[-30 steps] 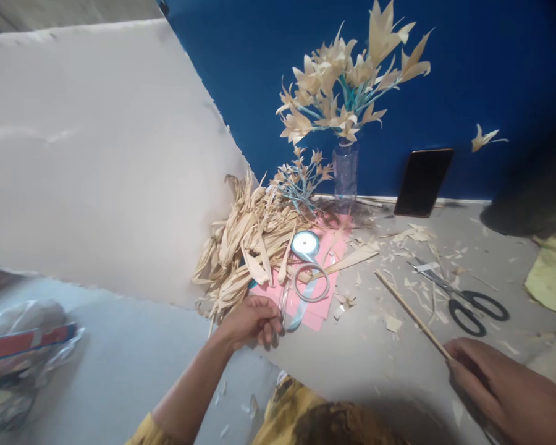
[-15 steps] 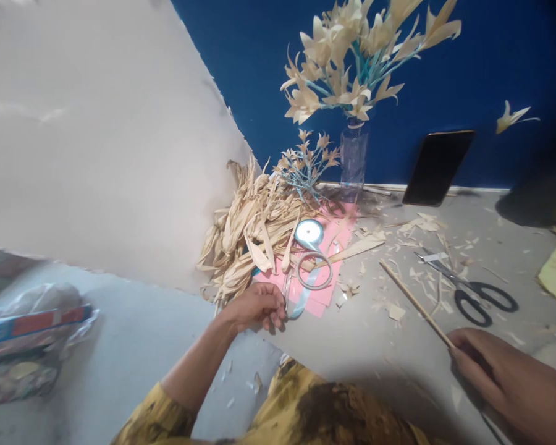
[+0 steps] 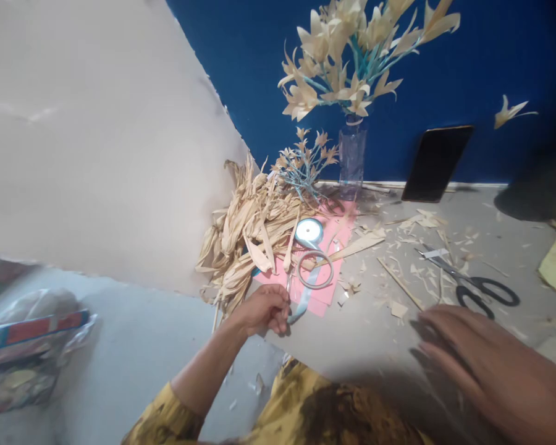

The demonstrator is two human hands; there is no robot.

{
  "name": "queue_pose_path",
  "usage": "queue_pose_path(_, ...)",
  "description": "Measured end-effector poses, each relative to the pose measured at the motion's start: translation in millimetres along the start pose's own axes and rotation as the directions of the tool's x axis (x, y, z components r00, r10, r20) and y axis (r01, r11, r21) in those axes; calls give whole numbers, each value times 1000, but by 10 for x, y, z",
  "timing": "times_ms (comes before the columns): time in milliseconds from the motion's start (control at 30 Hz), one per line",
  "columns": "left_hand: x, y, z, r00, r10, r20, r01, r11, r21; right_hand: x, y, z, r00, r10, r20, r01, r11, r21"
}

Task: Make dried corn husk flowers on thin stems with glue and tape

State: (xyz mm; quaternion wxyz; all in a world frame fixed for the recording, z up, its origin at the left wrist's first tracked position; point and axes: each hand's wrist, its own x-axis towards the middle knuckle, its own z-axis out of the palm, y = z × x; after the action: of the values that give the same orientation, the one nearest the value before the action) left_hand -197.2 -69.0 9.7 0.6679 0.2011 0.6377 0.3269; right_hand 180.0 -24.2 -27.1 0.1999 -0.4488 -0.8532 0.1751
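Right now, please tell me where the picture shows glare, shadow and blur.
In the head view, a glare streak marks the pale wall; head view again, dark shadow lies on the table beside the right hand; head view also, the plastic bag at far left looks blurred.

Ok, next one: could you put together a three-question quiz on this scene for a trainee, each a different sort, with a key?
1. Multiple choice: what stands in the clear bottle?
A) Pencils
B) Pale flowers on blue stems
C) Spoons

2. Open: which of the person's hands is beside the lower end of the blue ribbon, and which is nearest the thin stick?

3. True or false: the ribbon spool lies to the right of the scissors.

Key:
1. B.
2. The left hand is beside the ribbon; the right hand is nearest the stick.
3. False: the ribbon spool lies to the left of the scissors.
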Motion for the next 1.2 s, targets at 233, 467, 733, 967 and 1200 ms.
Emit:
queue_pose_path(233, 86, -49, 30, 999, 29, 22, -28, 998, -53, 738, -1127, 291, 872, -278, 403, 92, 902, 423)
queue_pose_path(467, 28, -70, -11, 994, 113, 11, -112, 993, -48, 933, -1211, 572, 736, -296, 608, -53, 871, 489)
queue_pose_path(733, -10, -41, -27, 991, 136, -7, -136, 982, -129, 927, -1152, 611, 704, -397, 589, 166, 899, 406)
queue_pose_path(967, -22, -49, -44, 991, 129, -33, -132, 981, -145, 960, -1198, 579, 835, -385, 392, 239, 897, 372)
queue_pose_path(1200, -136, -120, -18, 996, 70, -47, -62, 987, 151, 981, -1267, 815, 754, -423, 502, 307, 903, 300)
